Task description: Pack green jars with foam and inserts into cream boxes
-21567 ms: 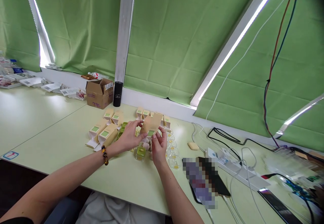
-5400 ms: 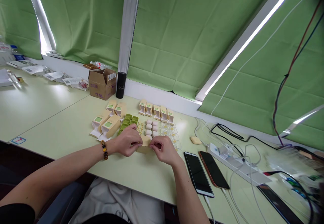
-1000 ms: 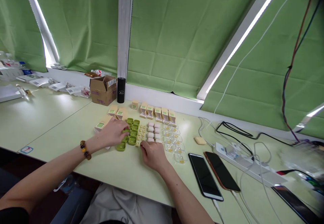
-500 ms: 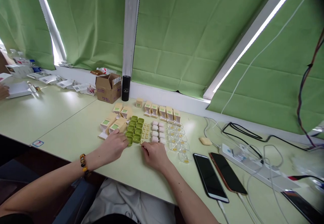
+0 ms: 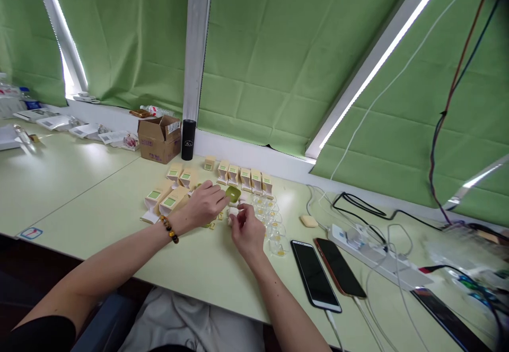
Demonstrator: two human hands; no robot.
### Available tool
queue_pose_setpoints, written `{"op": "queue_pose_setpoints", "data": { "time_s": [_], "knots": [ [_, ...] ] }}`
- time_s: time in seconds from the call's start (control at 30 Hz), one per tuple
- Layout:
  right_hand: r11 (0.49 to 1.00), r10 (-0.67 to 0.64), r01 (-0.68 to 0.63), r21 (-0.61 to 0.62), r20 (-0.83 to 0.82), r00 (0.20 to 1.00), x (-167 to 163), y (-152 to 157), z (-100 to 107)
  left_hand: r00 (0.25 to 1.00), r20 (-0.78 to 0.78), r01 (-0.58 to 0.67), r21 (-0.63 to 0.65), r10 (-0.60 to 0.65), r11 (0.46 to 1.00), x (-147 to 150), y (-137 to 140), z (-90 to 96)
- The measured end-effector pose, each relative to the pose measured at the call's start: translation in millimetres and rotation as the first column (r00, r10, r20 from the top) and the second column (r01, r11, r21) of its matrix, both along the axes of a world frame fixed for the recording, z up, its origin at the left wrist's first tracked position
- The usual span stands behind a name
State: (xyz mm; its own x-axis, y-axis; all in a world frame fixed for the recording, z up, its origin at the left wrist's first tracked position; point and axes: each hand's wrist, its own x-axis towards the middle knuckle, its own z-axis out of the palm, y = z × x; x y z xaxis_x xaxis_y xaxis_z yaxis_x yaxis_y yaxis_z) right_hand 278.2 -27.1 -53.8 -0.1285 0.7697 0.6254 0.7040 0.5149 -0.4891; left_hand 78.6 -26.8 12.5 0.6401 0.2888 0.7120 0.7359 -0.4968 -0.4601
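My left hand [image 5: 207,202], with a beaded bracelet at the wrist, grips a small olive-green square case [image 5: 233,194] and holds it raised and tilted. My right hand [image 5: 248,230] pinches a small white rounded block [image 5: 233,212] just below that case. Other green cases and most of the pale rounded blocks are hidden behind my hands. Small yellowish pieces [image 5: 214,220] show on the table between my hands. Clear plastic pieces with yellow spots [image 5: 278,230] lie in rows to the right of my right hand.
Open cream cartons [image 5: 172,202] stand left of my left hand, more [image 5: 245,178] behind. Farther back are a cardboard box [image 5: 159,142] and a black cylinder [image 5: 188,140]. Two phones [image 5: 316,275] and a power strip [image 5: 377,259] with cables lie on the right.
My left hand has moved right and up, and now holds a raised green case. My right hand has taken hold of a white block. The view has turned slightly right.
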Motion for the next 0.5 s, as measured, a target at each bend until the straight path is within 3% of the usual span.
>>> {"op": "queue_pose_setpoints", "data": {
  "time_s": [0.1,0.2,0.33,0.5],
  "knots": [
    [1.000,0.002,-0.002,0.001,-0.071,0.997,-0.1,1.8,-0.4,0.998,0.003,0.066,0.069,-0.066,0.995,-0.6,-1.5,-11.1],
    [0.999,0.041,-0.037,0.037,-0.125,0.991,-1.0,3.0,-5.1,0.996,-0.011,0.094,0.057,-0.094,0.994,-3.3,-4.9,-21.3],
    [0.986,0.123,-0.107,0.132,-0.123,0.985,-0.6,5.9,-12.5,0.992,0.044,0.123,-0.022,-0.122,0.992,-3.1,-6.4,-30.5],
    [0.962,0.201,-0.180,0.204,-0.084,0.976,1.4,6.9,-12.3,0.932,0.299,0.268,-0.194,-0.203,0.944,0.9,-8.9,-37.8]
  ]
}}
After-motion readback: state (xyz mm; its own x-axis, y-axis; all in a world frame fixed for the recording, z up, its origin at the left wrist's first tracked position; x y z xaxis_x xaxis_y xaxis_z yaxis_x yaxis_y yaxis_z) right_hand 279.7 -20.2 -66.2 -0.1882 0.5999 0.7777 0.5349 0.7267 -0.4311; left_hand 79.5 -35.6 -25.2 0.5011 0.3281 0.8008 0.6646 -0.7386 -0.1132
